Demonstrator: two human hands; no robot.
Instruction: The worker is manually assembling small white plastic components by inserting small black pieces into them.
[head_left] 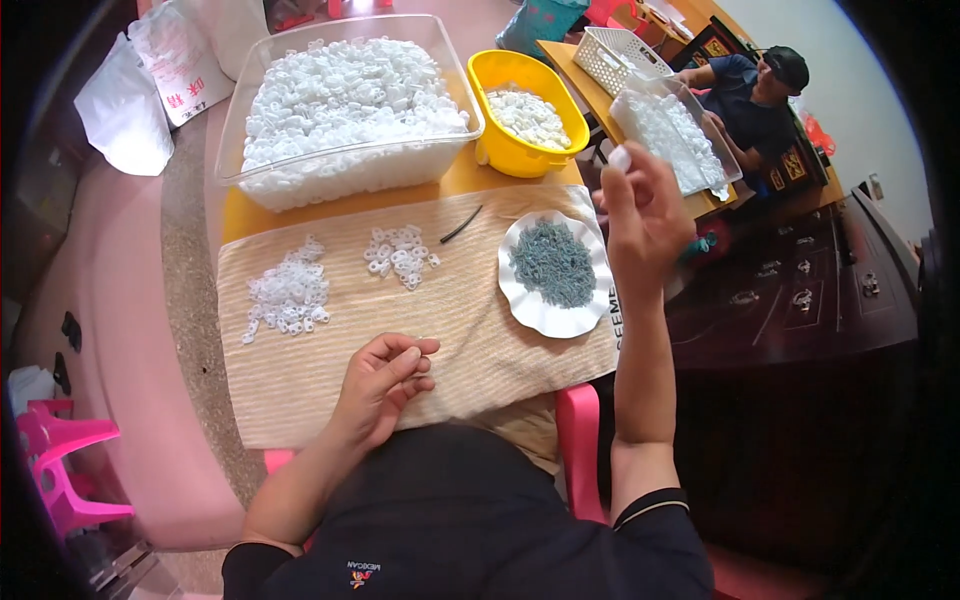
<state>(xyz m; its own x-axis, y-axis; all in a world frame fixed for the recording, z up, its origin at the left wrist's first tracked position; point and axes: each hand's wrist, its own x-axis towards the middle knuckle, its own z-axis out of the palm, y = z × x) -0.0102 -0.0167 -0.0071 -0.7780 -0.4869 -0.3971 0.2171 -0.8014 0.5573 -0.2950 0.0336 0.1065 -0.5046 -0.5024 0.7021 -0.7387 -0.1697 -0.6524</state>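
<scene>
Your right hand (pixel 645 215) is raised up over the right edge of the tabletop (pixel 232 215), pinching a small white plastic piece (pixel 620 158) at the fingertips, just above and right of the scalloped white plate (pixel 530 310) heaped with tiny blue-grey bits (pixel 553 262). Your left hand (pixel 385 385) rests low on the ribbed beige cloth (pixel 300 385), fingers curled in together, can't tell if it's got anything in it. Two little piles of white rings (pixel 290 295) (pixel 400 255) sit on the cloth well ahead of it, with a clear bin (pixel 232 150) of the same stuff and a glossy yellow tub (pixel 515 155) behind.
</scene>
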